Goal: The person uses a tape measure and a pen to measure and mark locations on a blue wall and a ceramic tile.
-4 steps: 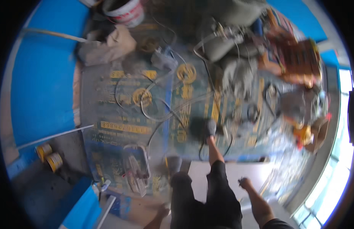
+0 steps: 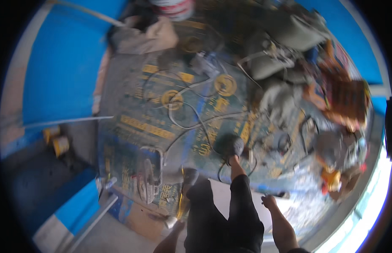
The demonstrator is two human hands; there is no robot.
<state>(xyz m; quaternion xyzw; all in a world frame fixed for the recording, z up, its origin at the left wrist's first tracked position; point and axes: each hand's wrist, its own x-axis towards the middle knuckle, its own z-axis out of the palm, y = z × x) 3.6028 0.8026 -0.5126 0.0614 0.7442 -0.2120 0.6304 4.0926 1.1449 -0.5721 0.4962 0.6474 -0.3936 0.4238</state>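
My right hand (image 2: 269, 201) hangs beside my right leg, fingers curled, above a pale board (image 2: 220, 196) on the floor. Something small and dark shows at its fingertips, too blurred to name. Low beside my left leg, my left hand (image 2: 177, 227) is smeared by motion and its fingers cannot be made out. A small whitish object (image 2: 170, 222) is next to it; whether the hand holds it is unclear. A thin yellow strip (image 2: 181, 194) runs upward near there, past my left shoe (image 2: 189, 176). My right shoe (image 2: 234, 146) stands forward on the printed floor sheeting (image 2: 196, 145).
Cables (image 2: 189, 126) loop across the sheeting. A fan-like caged device (image 2: 148, 181) stands at the left. Filled sacks (image 2: 276, 99), a stack of reddish-brown pieces (image 2: 345, 99) and a grey bag (image 2: 329, 147) lie to the right. A white bucket (image 2: 174, 8) is at the far side; yellow cans (image 2: 60, 145) stand left.
The view has turned, so the floor and things on it appear shifted and rotated clockwise. My right hand remains low by my leg; the whitish object beside my left hand shows more plainly.
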